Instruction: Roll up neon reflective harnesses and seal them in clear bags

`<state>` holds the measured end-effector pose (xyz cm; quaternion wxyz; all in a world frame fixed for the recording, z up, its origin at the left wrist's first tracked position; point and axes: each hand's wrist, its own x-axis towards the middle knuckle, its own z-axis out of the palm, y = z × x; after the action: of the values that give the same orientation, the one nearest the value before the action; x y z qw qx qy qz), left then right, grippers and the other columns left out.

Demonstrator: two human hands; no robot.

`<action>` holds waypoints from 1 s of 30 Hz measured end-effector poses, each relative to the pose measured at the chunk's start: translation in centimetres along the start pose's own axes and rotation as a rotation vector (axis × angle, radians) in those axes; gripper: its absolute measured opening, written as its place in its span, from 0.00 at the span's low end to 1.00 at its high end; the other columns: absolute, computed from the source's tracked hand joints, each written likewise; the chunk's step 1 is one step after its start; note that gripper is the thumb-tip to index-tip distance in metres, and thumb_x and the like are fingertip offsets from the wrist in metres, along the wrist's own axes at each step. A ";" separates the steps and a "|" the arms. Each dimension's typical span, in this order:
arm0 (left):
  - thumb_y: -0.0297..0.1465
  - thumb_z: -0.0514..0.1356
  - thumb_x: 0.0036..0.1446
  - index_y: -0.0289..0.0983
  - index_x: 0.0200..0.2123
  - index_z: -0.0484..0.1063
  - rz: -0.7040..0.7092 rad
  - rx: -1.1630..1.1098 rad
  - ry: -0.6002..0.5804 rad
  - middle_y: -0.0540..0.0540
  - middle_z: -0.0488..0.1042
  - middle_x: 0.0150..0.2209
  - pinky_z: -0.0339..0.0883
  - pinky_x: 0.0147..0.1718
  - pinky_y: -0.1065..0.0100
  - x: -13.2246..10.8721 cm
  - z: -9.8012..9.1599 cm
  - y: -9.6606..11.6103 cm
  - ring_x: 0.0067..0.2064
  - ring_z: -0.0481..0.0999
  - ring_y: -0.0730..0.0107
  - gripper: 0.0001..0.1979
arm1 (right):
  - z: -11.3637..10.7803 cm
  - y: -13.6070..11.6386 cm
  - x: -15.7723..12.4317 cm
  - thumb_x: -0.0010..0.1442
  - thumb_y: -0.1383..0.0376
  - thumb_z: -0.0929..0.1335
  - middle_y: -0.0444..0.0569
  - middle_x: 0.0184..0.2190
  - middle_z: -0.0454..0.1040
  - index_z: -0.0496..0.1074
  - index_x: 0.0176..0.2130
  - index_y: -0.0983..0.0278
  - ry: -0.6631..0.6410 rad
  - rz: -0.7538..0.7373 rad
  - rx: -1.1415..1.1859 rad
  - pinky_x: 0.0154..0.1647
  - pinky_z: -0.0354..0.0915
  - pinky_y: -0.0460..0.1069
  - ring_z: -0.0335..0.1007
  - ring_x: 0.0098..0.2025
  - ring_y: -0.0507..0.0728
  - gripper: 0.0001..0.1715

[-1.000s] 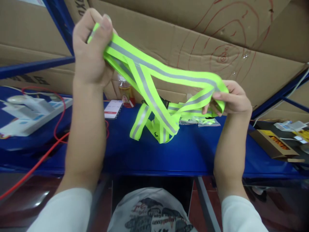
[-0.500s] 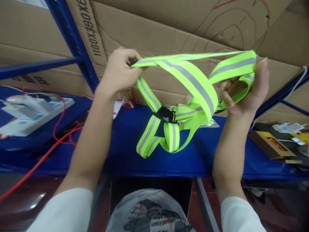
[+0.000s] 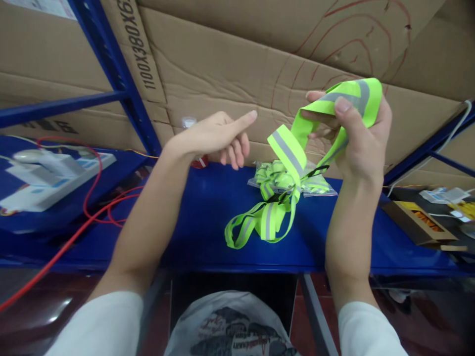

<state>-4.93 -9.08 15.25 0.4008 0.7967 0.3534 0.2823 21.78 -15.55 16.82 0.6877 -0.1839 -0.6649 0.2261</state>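
Your right hand [image 3: 356, 138] sits at about two o'clock in the view, fingers curled and thumb pressed down, pinching the gathered top of a reflective safety strap harness [image 3: 285, 163]. The harness hangs from that grip with its long axis running down toward seven o'clock, its lower loops resting bunched on the blue shelf [image 3: 200, 232] near the centre. It is flat woven webbing, fluorescent yellow-green, with a dull grey reflective stripe along the middle of each band; a small black buckle sits among the bands just below your wrist. One band folds over in a sharp flat crease just left of your fingers.

Your left hand [image 3: 218, 138] hovers at about eleven o'clock from the hanging loops, holding nothing: the index finger is stretched out toward the harness, the other fingers loosely curled under, apart from the webbing.

Behind the hanging bands, at the back of the shelf, lies a clear plastic bag of folded harnesses [image 3: 315, 184], glossy and crumpled. Corrugated cardboard boxes [image 3: 222, 59] fill the top, matte brown. A red cable [image 3: 85, 217] curves at nine o'clock.
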 end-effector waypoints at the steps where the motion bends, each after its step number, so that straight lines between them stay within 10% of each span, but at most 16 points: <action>1: 0.69 0.43 0.68 0.34 0.31 0.80 -0.004 -0.019 -0.075 0.39 0.82 0.27 0.72 0.27 0.70 -0.3 0.5 0.6 0.30 0.85 0.60 0.47 | 0.2 0.1 -0.1 0.67 0.62 0.77 0.48 0.45 0.89 0.77 0.43 0.59 -0.016 -0.002 -0.011 0.33 0.83 0.49 0.89 0.43 0.61 0.08; 4: 0.67 0.36 0.70 0.36 0.35 0.85 0.031 -0.105 -0.222 0.41 0.86 0.33 0.73 0.25 0.72 -1.1 2.1 2.0 0.31 0.87 0.62 0.50 | 0.8 -0.1 -0.4 0.68 0.61 0.77 0.47 0.49 0.88 0.79 0.45 0.57 -0.069 0.016 0.001 0.48 0.86 0.57 0.89 0.47 0.62 0.07; 9: 0.45 0.60 0.73 0.37 0.43 0.83 0.179 -0.252 0.029 0.45 0.87 0.38 0.78 0.28 0.69 -1.7 3.5 3.1 0.34 0.88 0.61 0.18 | 0.8 -0.6 -0.5 0.67 0.59 0.76 0.46 0.52 0.87 0.82 0.45 0.57 -0.155 0.089 0.094 0.59 0.83 0.65 0.88 0.51 0.66 0.07; 19: 0.40 0.50 0.75 0.39 0.42 0.74 0.221 -0.639 0.410 0.43 0.84 0.37 0.80 0.47 0.60 0.5 1.0 1.7 0.46 0.86 0.55 0.16 | -2.3 0.1 0.8 0.56 0.57 0.78 0.51 0.51 0.86 0.79 0.44 0.59 -0.042 0.293 0.160 0.27 0.81 0.46 0.86 0.50 0.63 0.17; 30: 0.55 0.62 0.66 0.45 0.43 0.72 0.251 -0.447 0.276 0.51 0.69 0.24 0.71 0.34 0.63 0.9 -1.4 -0.2 0.41 0.77 0.62 0.20 | -3.6 0.9 1.5 0.46 0.59 0.73 0.46 0.34 0.83 0.75 0.36 0.58 0.136 0.408 0.146 0.17 0.66 0.47 0.80 0.28 0.57 0.14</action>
<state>-5.50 -7.72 15.98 0.4766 0.6800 0.2325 0.5064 25.37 -13.80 17.36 0.6826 -0.2790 -0.5479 0.3950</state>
